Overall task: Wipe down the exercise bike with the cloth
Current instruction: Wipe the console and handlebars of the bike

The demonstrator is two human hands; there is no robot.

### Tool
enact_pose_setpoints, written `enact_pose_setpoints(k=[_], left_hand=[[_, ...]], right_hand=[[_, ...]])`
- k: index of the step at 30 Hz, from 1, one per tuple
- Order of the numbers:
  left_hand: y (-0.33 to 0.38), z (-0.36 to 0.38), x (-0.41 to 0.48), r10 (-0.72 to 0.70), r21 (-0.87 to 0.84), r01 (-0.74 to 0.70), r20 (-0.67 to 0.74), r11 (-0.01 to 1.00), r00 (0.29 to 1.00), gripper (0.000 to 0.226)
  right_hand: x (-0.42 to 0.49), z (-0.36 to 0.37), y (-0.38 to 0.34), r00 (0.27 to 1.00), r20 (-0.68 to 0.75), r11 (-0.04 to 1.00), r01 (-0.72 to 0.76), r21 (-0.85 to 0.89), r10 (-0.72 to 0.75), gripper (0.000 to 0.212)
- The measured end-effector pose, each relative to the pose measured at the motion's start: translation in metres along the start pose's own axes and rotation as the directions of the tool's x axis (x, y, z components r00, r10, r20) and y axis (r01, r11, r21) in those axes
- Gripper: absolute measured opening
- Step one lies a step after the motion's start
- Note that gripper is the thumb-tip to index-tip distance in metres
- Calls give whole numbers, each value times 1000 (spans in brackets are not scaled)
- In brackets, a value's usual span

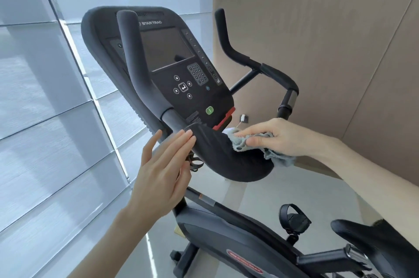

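**Wiping the padded rest under the console**

Right hand (278,137) is pinching a bunched grey cloth (249,143), fingers curled tight round it, pressing it onto the black padded rest (226,159) just below the console (181,62). Left hand (163,168) is spread flat, fingertips touching the pad's near edge, gripping nothing. Cloth is sitting on the pad's far side. Progress looking early to middling: handlebars (249,60), seat (374,239) and frame (226,243) probably remaining, though cleaned areas are hard to tell.
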State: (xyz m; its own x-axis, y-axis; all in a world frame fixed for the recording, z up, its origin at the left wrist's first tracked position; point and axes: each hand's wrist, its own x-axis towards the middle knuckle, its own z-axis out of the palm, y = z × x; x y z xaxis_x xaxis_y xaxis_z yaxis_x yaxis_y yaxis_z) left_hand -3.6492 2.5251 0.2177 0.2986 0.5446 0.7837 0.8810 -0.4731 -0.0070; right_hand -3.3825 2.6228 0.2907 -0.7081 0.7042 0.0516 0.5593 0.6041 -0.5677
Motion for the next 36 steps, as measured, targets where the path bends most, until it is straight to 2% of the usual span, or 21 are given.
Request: enact_pose_setpoints(k=[3, 6, 7, 12, 19, 22, 24, 27, 29, 31, 33, 34, 36], left_hand=[[27, -5, -7, -1, 10, 1, -10, 1000, 1000, 38], [53, -5, -15, -8, 28, 8, 14, 1000, 1000, 36], [61, -5, -17, -17, 41, 16, 19, 999, 1000, 36], [91, 0, -26, -84, 115, 78, 44, 990, 996, 34], [110, 14, -39, -160, 228, 140, 70, 963, 985, 34], [115, 17, -38, -171, 265, 152, 50, 952, 984, 37], [118, 18, -37, -178, 285, 158, 47, 945, 983, 38], [121, 18, -37, -189, 343, 156, 62, 926, 980, 40], [122, 17, -38, -189, 373, 149, 73, 916, 979, 41], [123, 17, -38, -190, 393, 142, 85, 908, 978, 41], [122, 16, -38, -197, 414, 138, 102, 900, 975, 41], [122, 16, -38, -202, 424, 138, 112, 895, 973, 41], [123, 14, -39, -219, 439, 141, 133, 887, 967, 43]], right_hand=[[3, -21, -6, 997, 5, 997, 72, -39, -72, 27], [17, -31, -18, 977, -128, 976, 185, 111, -170, 27], [25, -26, -22, 968, -144, 969, 220, 112, -203, 28], [55, 14, -22, 964, -22, 955, 266, 132, -265, 31], [7, 8, 27, 933, -72, 934, 357, 31, -354, 31], [-18, 19, 37, 813, -120, 817, 544, -190, -569, 28], [-35, 20, 43, 759, -96, 742, 588, -320, -643, 37], [-52, 9, 49, 756, -122, 757, 603, -253, -643, 42], [-54, 11, 46, 682, -222, 715, 635, -293, -697, 38], [-46, 32, 39, 550, -265, 605, 642, -471, -792, 33], [-31, 60, 42, 421, -191, 434, 613, -661, -886, 29], [-24, 70, 47, 384, -143, 364, 597, -715, -912, 29], [-18, 75, 65, 339, -94, 288, 582, -761, -936, 31]])
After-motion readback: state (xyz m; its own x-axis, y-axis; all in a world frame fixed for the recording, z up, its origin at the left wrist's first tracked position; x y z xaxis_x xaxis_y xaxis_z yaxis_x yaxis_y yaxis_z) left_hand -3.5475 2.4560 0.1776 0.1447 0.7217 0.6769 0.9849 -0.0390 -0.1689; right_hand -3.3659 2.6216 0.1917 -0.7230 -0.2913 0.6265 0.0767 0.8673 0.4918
